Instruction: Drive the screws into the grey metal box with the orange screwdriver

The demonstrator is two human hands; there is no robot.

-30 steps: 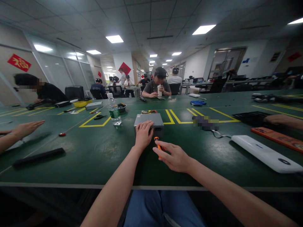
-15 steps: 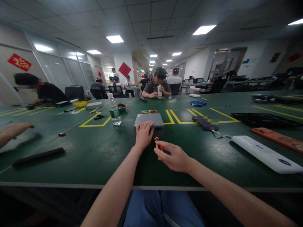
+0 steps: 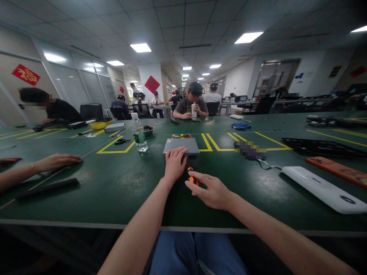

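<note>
A grey metal box (image 3: 187,143) stands on the green table in front of me, with a dark socket on its near face. My left hand (image 3: 174,162) lies over the box's top and near left side, its fingers bent over the edge. Close to the near face, an orange and black screwdriver (image 3: 193,178) points toward the box; its tip is hard to make out beside my left fingers. My right hand (image 3: 209,189) has its thumb and fingers around the screwdriver's handle. Some wires (image 3: 183,136) show behind the box.
A water bottle (image 3: 139,133) stands left of the box. A black bar (image 3: 48,189) and another person's hand (image 3: 57,162) are at the left. To the right are a white power bank (image 3: 321,187), an orange phone (image 3: 338,170) and a black panel (image 3: 321,147).
The other person's hand at the left has come down onto the table, and a second hand shows at the left edge. My right fingers have shifted slightly on the screwdriver handle.
</note>
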